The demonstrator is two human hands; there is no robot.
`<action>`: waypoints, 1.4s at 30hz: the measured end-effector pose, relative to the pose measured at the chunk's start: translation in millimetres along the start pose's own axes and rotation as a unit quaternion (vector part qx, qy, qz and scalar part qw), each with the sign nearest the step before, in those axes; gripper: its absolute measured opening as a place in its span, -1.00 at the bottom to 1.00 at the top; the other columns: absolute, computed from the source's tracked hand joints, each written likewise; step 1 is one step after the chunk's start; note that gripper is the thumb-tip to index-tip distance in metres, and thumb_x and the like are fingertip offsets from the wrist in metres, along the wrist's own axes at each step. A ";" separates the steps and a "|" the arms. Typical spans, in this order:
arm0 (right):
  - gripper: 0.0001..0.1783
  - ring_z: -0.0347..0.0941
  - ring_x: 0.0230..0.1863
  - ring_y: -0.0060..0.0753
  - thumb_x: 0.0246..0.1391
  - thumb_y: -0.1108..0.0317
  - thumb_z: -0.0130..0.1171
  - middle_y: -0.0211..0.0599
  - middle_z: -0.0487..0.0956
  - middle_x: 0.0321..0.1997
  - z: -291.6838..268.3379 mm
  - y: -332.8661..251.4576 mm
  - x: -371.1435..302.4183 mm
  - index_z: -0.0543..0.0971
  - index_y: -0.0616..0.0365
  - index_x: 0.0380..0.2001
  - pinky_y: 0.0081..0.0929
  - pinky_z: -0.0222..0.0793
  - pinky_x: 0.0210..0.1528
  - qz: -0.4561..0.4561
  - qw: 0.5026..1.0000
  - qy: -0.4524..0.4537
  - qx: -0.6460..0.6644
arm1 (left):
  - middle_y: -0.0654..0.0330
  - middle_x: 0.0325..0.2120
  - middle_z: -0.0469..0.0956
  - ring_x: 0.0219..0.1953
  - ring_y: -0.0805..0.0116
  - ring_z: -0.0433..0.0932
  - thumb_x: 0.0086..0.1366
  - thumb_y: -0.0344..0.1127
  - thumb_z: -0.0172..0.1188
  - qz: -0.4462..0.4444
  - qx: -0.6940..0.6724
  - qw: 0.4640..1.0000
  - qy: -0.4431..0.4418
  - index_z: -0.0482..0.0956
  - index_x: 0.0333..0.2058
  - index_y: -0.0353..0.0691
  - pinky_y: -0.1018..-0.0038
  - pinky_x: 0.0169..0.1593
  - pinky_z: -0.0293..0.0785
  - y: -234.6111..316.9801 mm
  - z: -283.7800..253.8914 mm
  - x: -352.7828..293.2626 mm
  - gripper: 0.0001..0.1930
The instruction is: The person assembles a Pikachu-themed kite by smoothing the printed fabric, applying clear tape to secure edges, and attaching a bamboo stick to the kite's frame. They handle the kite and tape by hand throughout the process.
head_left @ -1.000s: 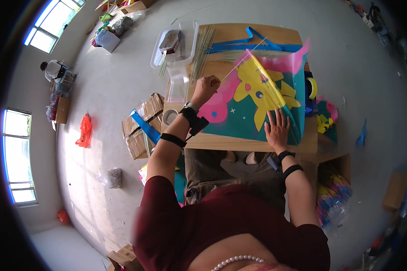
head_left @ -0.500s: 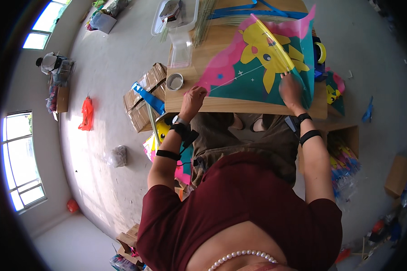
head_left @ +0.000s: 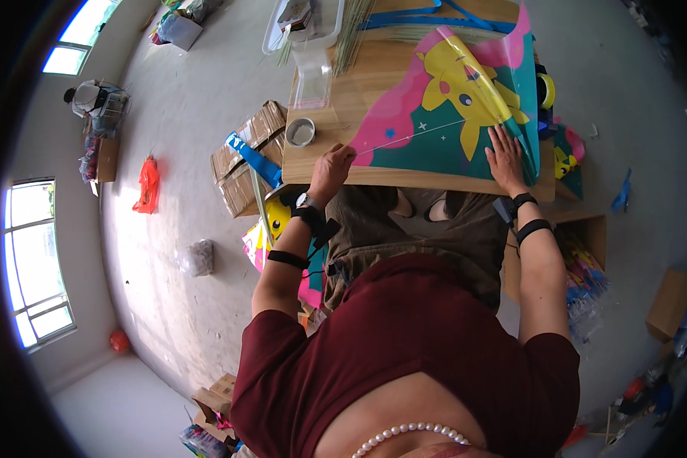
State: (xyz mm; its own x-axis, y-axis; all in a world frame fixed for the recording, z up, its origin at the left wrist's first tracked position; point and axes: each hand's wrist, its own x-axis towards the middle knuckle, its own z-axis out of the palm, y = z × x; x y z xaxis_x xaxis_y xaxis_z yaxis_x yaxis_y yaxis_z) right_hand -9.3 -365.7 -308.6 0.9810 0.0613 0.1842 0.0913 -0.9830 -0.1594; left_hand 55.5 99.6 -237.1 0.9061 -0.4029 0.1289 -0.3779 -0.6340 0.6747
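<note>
A kite sail [head_left: 404, 156], printed pink, green and yellow with a cartoon figure, lies over the wooden table in front of me. Its right side curls up into a loose roll. A thin white line, string or rod I cannot tell, crosses it from the left corner toward the right. My left hand [head_left: 331, 172] is closed at that corner, pinching the sail's tip by the table's near edge. My right hand [head_left: 505, 159] rests flat on the green part at the right, fingers stretched out and pressing beside the rolled portion.
On the wooden table [head_left: 320, 126] stand a roll of tape [head_left: 301, 133], a clear plastic tub [head_left: 330, 34], a bundle of thin sticks [head_left: 351, 38] and blue strips [head_left: 404, 17]. A cardboard box [head_left: 240, 183] stands left of it; an open box [head_left: 580, 229] is at the right.
My right hand has gone from curled fingers at the fold to lying flat with fingers spread. The rolled part of the sail has loosened and widened. My left hand keeps its pinch.
</note>
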 end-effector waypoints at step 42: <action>-0.70 0.43 0.16 0.03 0.27 0.57 0.06 -0.11 0.51 0.10 -37.8 -81.8 -59.2 0.53 0.18 0.05 -0.13 0.39 0.21 0.096 0.964 0.124 0.216 | 0.08 -0.24 0.56 -0.20 -0.08 0.61 0.27 -0.51 0.13 0.102 0.065 0.991 -0.057 0.58 -0.21 -0.16 0.15 -0.20 0.55 -12.1 19.9 0.7 -0.85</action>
State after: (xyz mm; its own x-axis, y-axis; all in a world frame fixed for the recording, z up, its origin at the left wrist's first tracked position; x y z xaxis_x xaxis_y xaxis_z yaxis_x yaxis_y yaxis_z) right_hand -81.4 -295.4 -269.8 0.9205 -0.2108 0.3290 0.0272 -0.8054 -0.5921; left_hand 57.0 93.8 -259.7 0.7837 -0.5988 0.1652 -0.5792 -0.6084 0.5425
